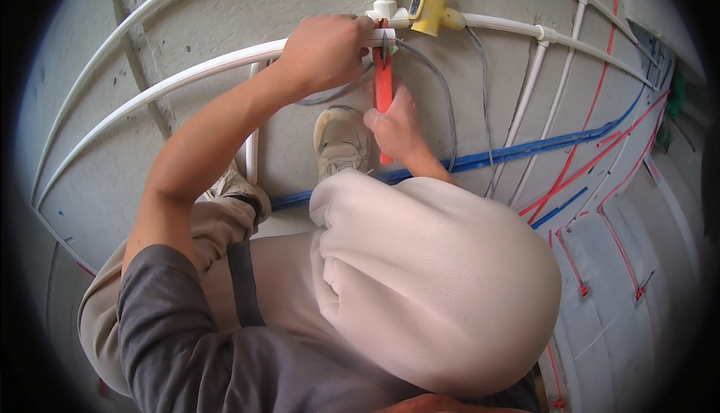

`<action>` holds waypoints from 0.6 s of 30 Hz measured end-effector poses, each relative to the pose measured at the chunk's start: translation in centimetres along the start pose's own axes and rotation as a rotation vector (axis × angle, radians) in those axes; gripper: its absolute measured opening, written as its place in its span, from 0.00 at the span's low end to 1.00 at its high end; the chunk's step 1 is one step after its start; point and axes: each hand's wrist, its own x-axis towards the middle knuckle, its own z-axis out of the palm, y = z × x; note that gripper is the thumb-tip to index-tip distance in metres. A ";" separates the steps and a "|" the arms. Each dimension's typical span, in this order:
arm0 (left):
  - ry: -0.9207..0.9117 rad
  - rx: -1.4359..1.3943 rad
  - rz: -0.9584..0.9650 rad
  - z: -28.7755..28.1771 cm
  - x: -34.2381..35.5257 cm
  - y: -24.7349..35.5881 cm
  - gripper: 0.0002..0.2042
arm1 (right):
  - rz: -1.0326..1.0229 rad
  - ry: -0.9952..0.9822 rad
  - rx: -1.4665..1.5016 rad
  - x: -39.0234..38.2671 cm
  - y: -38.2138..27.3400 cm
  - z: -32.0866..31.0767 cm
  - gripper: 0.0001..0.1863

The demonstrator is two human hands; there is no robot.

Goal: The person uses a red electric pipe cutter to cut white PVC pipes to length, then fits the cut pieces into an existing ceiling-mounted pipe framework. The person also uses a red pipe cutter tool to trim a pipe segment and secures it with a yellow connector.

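My left hand [326, 49] is closed round a long white plastic pipe [191, 73] close to its right end. In my right hand [399, 127] are the handles of a red pipe cutter [383, 89], the fingers wrapped round them. The cutter's jaw lies across the pipe, with a short piece of the end sticking out to its right. Whether the blade has gone into the pipe I cannot tell. Just beyond the cutter sits a white tee fitting [384, 12]. A yellow tool [431, 11] with a small display rests against the pipe run at its right.
Grey cables [439, 76] loop over the concrete floor [285, 139] near my hands. More white pipes [576, 43] with tees run to the right. Blue conduits [517, 151] and red conduits [592, 162] cross beyond my knee. My shoe [341, 139] stands close below the cutter.
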 end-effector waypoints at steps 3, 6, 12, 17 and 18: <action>0.023 0.000 0.031 0.0 0.1 -0.2 0.09 | -0.080 0.069 0.005 0.3 1.4 0.5 0.23; 0.073 0.011 0.076 0.1 0.0 -0.5 0.09 | -0.097 0.160 -0.055 1.1 2.6 1.5 0.20; 0.055 0.021 0.029 0.0 0.4 -1.1 0.08 | -0.041 0.178 -0.102 2.4 2.5 2.0 0.20; 0.103 0.049 0.083 -0.1 0.2 -0.4 0.07 | 0.052 0.181 -0.206 1.4 1.7 1.7 0.22; 0.084 0.055 0.065 0.0 -0.1 -0.1 0.08 | 0.114 0.150 -0.184 1.2 1.6 1.8 0.23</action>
